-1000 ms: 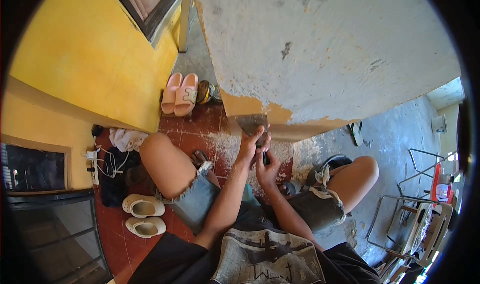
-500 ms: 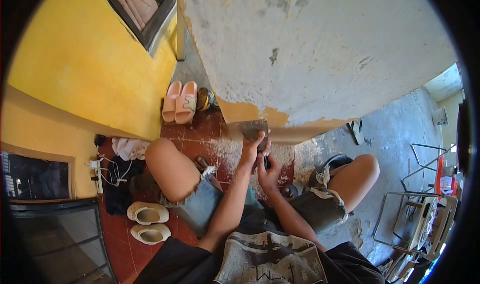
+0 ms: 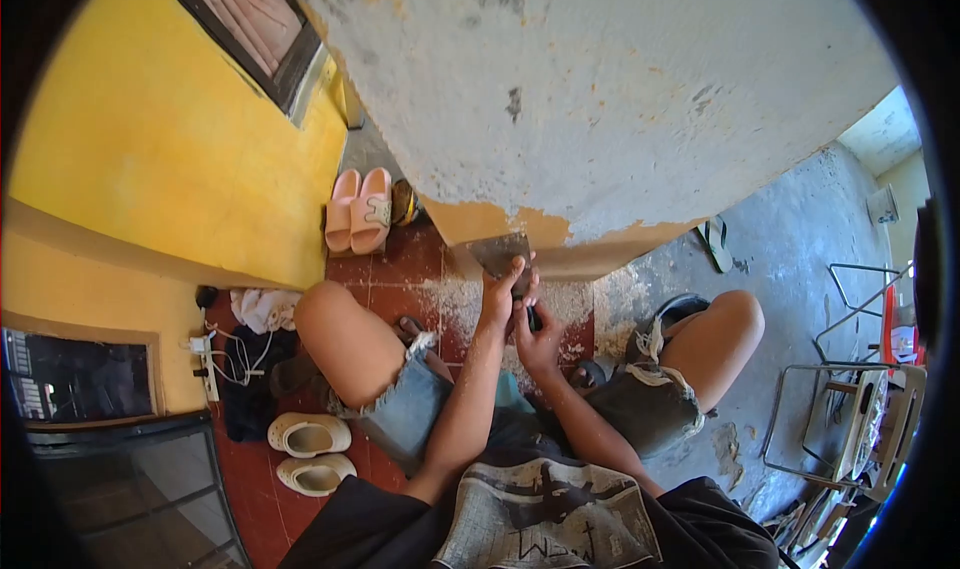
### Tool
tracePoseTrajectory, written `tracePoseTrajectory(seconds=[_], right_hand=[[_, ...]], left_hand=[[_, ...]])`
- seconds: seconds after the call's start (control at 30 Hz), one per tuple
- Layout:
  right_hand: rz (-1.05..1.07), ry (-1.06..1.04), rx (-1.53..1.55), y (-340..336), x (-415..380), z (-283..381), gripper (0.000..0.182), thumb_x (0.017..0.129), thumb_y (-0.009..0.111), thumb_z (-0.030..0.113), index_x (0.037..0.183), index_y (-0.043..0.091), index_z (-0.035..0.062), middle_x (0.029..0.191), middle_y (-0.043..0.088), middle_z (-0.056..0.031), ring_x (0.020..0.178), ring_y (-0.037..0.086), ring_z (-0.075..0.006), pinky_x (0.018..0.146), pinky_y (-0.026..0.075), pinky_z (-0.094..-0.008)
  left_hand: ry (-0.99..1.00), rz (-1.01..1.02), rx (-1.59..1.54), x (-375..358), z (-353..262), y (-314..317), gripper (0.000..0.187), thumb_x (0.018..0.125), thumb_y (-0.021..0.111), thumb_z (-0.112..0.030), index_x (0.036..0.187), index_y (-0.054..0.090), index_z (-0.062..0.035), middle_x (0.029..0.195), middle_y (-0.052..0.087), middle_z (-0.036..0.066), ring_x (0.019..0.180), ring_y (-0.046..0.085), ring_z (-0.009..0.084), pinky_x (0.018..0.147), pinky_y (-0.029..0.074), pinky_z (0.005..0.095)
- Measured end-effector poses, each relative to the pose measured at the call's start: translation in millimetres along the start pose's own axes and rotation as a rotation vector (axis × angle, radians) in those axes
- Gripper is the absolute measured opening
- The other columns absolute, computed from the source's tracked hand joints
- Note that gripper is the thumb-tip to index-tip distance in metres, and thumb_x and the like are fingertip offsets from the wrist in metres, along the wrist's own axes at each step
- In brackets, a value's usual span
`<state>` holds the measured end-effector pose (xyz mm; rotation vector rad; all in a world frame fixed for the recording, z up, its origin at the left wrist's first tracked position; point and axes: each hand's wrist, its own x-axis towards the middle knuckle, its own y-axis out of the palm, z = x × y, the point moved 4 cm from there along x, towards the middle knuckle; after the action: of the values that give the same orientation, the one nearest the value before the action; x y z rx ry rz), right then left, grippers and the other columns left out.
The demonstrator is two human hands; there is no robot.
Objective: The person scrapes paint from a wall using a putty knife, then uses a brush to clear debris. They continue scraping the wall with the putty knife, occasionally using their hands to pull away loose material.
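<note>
A wide, dark scraper blade [image 3: 494, 253] lies against the lower edge of the wall [image 3: 640, 109], where grey paint gives way to a bare tan patch [image 3: 500, 222]. My left hand [image 3: 506, 291] is closed around the scraper just behind the blade, thumb on its upper face. Lower and to the right, my right hand [image 3: 538, 341] grips the dark handle end. Pale flakes and dust [image 3: 570, 304] cover the floor beneath, and specks cling to both forearms.
Pink slides [image 3: 357, 212] stand by the yellow wall [image 3: 180, 119]. Cream clogs [image 3: 311, 439], a white cable [image 3: 240, 359] and dark cloth lie at left. On the right are a flip-flop [image 3: 714, 245] and folding chairs [image 3: 850, 409]. My bent knees flank the work spot.
The view has tilted a little, shifting the walls and chairs. Both hands keep their hold on the scraper, whose blade sits slightly further left and more angled in view.
</note>
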<state>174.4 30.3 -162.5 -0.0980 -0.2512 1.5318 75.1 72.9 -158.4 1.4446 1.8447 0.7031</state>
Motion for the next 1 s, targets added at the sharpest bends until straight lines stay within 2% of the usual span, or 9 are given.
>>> tracePoseTrajectory(seconds=[0.13,0.2,0.3,0.4,0.53,0.73,0.83,0.93,1.0], right_hand=[[0.041,0.034,0.045,-3,4,15,0.021,0.092,0.066,0.016,0.088,0.063,-0.0044,0.061,0.056,-0.0139,0.064,0.055,-0.0060,0.056,0.046,-0.0300],[0.035,0.000,0.041,1,4,7,0.020,0.092,0.066,0.016,0.088,0.063,-0.0038,0.060,0.055,-0.0133,0.065,0.054,-0.0049,0.055,0.046,-0.0298],[0.002,-0.050,0.015,0,4,23,0.021,0.092,0.065,0.016,0.087,0.063,-0.0040,0.059,0.053,-0.0118,0.060,0.049,-0.0049,0.052,0.043,-0.0301],[0.081,0.084,0.044,3,0,0,0.020,0.092,0.066,0.015,0.089,0.064,-0.0045,0.059,0.054,-0.0110,0.063,0.051,-0.0040,0.053,0.044,-0.0293],[-0.007,-0.010,0.059,4,0,21,0.022,0.093,0.065,0.015,0.089,0.063,-0.0059,0.058,0.054,-0.0083,0.062,0.050,-0.0041,0.052,0.043,-0.0291],[0.027,-0.036,0.034,4,4,21,0.021,0.092,0.065,0.014,0.091,0.063,-0.0060,0.063,0.060,-0.0139,0.064,0.052,-0.0051,0.054,0.044,-0.0293],[0.044,0.040,0.058,0,-8,25,0.021,0.093,0.064,0.014,0.088,0.062,-0.0055,0.063,0.059,-0.0147,0.061,0.055,-0.0082,0.055,0.045,-0.0300],[0.084,0.082,0.016,-2,-4,24,0.019,0.091,0.065,0.014,0.089,0.063,-0.0051,0.063,0.059,-0.0143,0.064,0.051,-0.0047,0.056,0.046,-0.0297],[-0.034,-0.063,-0.002,3,2,23,0.019,0.091,0.065,0.014,0.088,0.063,-0.0048,0.062,0.058,-0.0146,0.063,0.052,-0.0049,0.055,0.045,-0.0300]], left_hand=[[0.017,-0.022,-0.022,-3,-11,12,0.044,0.092,0.069,-0.027,0.117,0.053,0.0052,0.074,0.060,0.011,0.044,0.047,0.0135,0.044,0.040,0.0268],[-0.028,-0.059,-0.016,0,10,-15,0.044,0.092,0.069,-0.027,0.117,0.053,0.0056,0.075,0.059,0.011,0.044,0.047,0.0137,0.044,0.040,0.0268],[0.050,0.058,-0.049,4,0,-10,0.045,0.092,0.069,-0.028,0.117,0.053,0.0057,0.074,0.059,0.011,0.044,0.047,0.0136,0.044,0.040,0.0268],[0.009,-0.047,-0.004,0,3,-10,0.043,0.093,0.068,-0.028,0.115,0.054,0.0055,0.071,0.059,0.010,0.044,0.047,0.0136,0.043,0.040,0.0270],[0.040,-0.016,-0.004,-3,-9,-2,0.042,0.093,0.068,-0.028,0.116,0.055,0.0046,0.073,0.059,0.011,0.045,0.047,0.0133,0.043,0.039,0.0270],[0.001,-0.046,0.055,3,-4,-10,0.041,0.094,0.065,-0.027,0.119,0.055,0.0044,0.073,0.059,0.010,0.045,0.047,0.0138,0.045,0.040,0.0271],[0.045,-0.009,-0.064,-2,-4,-8,0.039,0.094,0.066,-0.026,0.116,0.056,0.0039,0.072,0.060,0.011,0.044,0.047,0.0142,0.043,0.039,0.0262],[0.014,-0.054,0.048,-4,3,-18,0.039,0.094,0.066,-0.026,0.116,0.055,0.0037,0.072,0.060,0.011,0.044,0.047,0.0141,0.043,0.039,0.0259],[0.008,-0.018,0.035,5,3,-20,0.039,0.094,0.065,-0.027,0.116,0.055,0.0033,0.072,0.060,0.010,0.044,0.047,0.0139,0.044,0.039,0.0260]])
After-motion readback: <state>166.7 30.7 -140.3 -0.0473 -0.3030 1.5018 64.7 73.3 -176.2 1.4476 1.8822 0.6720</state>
